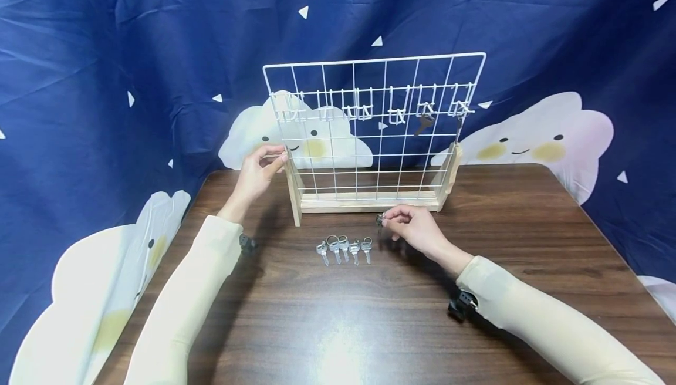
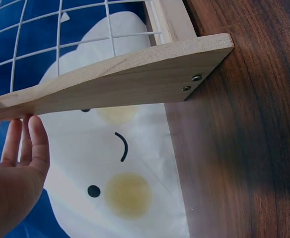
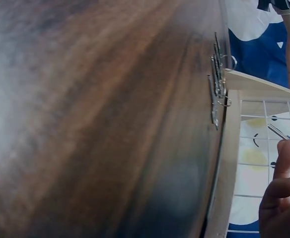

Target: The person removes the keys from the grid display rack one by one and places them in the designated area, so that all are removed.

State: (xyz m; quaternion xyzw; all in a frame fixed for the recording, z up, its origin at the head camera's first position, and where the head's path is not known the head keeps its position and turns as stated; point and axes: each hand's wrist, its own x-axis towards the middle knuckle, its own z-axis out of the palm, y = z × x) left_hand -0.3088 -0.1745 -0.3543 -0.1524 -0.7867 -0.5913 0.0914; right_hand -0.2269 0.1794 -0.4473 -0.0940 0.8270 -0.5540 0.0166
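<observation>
My left hand grips the upper end of a wooden side support of a white wire grid rack, thumb on one face and fingers on the other. My right hand pinches a key by its head, just above the table in front of the rack's base; its blade sticks out past the fingertips in the right wrist view. To the left of that hand, several silver keys with rings lie in a row. A darker key hangs from a hook towards the rack's right side.
White wire hooks line the upper part of the grid. Something dark and thin hangs at the rightmost hook. The rack stands on a brown wooden table, with a blue cloth printed with clouds behind it.
</observation>
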